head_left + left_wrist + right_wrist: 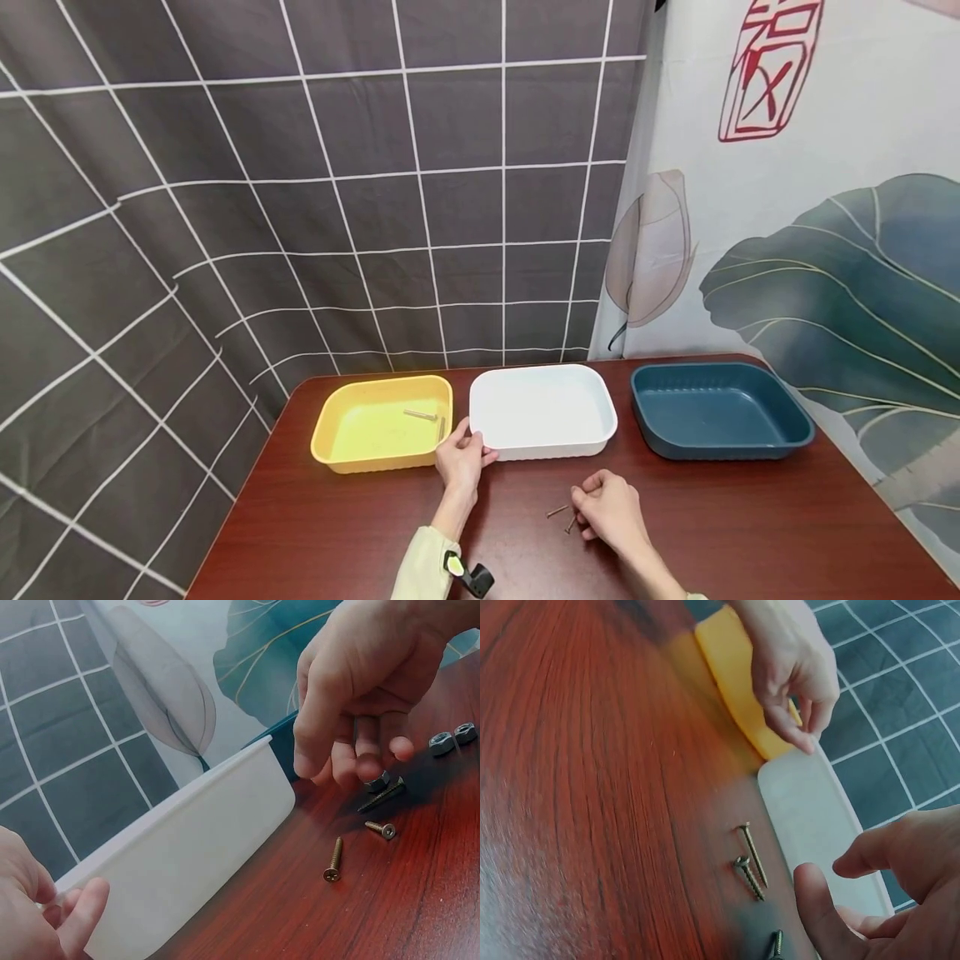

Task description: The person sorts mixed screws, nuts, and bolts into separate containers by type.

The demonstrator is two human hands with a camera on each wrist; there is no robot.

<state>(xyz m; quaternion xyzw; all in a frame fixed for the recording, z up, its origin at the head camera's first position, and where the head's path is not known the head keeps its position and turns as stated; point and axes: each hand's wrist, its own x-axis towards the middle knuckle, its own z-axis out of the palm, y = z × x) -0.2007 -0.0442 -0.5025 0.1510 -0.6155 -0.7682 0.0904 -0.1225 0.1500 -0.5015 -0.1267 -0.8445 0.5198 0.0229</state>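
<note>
My left hand (461,461) pinches the near left corner of the rim of a white plastic tray (543,451). In the left wrist view its thumb and fingers meet at the rim of that tray. My right hand (609,507) hovers low over the table in front of the tray, thumb and forefinger apart with nothing between them. Beside it lie two brass-coloured screws, one (334,860) longer and one (381,829) turned head towards the view. Beneath the right fingers, in shadow, are a darker screw (382,795) and a hex nut (377,782).
A yellow tray (337,463) holding long bolts (420,414) stands left of the white one. At the right is a dark blue tray (723,452). Two more hex nuts (453,739) lie farther right on the red-brown table (300,533). Curtains hang behind.
</note>
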